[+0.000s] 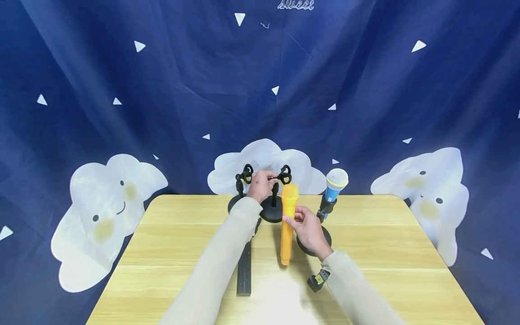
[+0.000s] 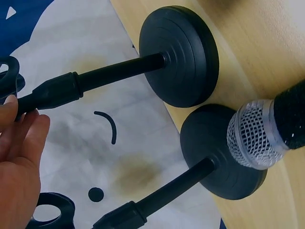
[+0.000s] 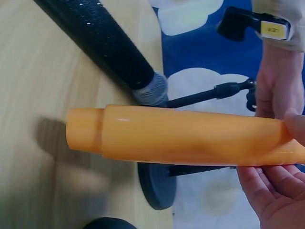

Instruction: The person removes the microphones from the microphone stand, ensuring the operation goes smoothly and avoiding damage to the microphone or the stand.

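Fingers of my left hand (image 1: 262, 184) pinch the top of a black microphone stand (image 2: 119, 75), just below its ring-shaped clip (image 1: 285, 174). The round base (image 1: 271, 209) of this stand sits on the table. My right hand (image 1: 308, 228) grips an orange toy microphone (image 1: 286, 225) between thumb and fingers, its head up and its handle end down, in front of that stand. In the right wrist view the orange handle (image 3: 190, 136) stretches across the picture, with the right fingers (image 3: 269, 188) at one end.
A second black stand (image 2: 209, 148) with no microphone stands at the left. On the right, another stand (image 1: 314, 243) holds a blue microphone (image 1: 332, 193). A black microphone (image 1: 243, 275) with a silver mesh head lies on the wooden table (image 1: 178, 253), partly under my left arm. A blue curtain (image 1: 183, 90) hangs behind.
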A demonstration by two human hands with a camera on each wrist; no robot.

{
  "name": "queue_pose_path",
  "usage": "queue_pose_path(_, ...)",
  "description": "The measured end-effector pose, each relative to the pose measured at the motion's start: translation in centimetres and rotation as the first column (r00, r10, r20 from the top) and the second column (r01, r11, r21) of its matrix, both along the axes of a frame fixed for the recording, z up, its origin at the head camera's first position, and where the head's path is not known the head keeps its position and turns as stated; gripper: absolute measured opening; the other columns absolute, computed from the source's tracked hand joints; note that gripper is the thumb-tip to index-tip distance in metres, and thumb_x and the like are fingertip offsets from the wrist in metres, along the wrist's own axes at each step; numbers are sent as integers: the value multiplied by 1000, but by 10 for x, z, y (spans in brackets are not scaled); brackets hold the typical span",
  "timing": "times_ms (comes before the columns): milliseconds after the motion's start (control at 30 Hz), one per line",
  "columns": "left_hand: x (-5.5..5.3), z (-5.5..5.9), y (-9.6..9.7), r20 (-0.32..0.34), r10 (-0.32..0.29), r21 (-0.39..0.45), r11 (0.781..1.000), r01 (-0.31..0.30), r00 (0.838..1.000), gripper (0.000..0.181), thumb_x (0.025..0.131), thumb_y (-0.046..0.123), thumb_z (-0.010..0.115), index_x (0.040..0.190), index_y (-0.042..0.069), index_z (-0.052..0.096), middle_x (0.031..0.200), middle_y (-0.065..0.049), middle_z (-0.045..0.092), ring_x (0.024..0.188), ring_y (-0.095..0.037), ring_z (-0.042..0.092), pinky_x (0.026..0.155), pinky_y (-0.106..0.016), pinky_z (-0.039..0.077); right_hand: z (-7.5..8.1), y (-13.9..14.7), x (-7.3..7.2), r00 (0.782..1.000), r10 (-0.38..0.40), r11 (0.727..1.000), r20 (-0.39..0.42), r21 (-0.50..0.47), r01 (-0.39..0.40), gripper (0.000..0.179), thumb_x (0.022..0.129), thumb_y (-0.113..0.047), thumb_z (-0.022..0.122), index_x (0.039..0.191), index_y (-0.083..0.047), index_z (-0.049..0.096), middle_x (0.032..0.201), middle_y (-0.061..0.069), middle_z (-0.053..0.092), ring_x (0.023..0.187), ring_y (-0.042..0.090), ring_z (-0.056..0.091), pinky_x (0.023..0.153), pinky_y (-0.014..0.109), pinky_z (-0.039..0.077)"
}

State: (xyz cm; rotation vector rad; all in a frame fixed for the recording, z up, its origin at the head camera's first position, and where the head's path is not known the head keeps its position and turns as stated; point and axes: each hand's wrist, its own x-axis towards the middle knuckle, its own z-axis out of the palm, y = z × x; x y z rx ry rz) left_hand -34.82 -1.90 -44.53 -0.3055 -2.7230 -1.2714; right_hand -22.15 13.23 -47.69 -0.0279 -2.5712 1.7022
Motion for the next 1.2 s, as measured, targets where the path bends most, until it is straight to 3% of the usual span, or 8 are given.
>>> queue_pose_path(400,-1,2,-2,1,-11,-32,999,11,1000,24,97,9,66,119,11,74,117,-6,72,116,-22,63,101,-35,49,-22,-3,2,1000,0,999,11,54,0,36,90,-16,77,114,7,64,97,15,75,89,25,72,80,37,58)
queue_pose_path(800,-1,3,-1,75,-2,-31,999,4,997,25,99,10,63,120,15,74,120,-3,71,116,-19,63,94,-32,52,-32,-6,1,996,10,996,87,90,-18,36,89,-19,77,113,4,66,90,9,75,82,19,70,74,33,57)
queue_pose_path(933,-1,4,-1,69,1,-30,1000,1,998,24,98,9,63,120,14,74,118,-4,71,114,-19,64,91,-31,53,-36,-5,1,997,16,995,81,93,-24,36,88,-20,78,112,5,67,89,8,74,79,18,70,72,33,58)
queue_pose_path(1200,-1,4,0,38,-5,-33,999,6,999,25,97,8,65,120,10,74,117,-5,72,115,-21,64,99,-33,50,-44,-5,1,997,15,986,74,164,-27,34,87,-24,79,106,3,71,82,3,70,72,13,62,63,27,51)
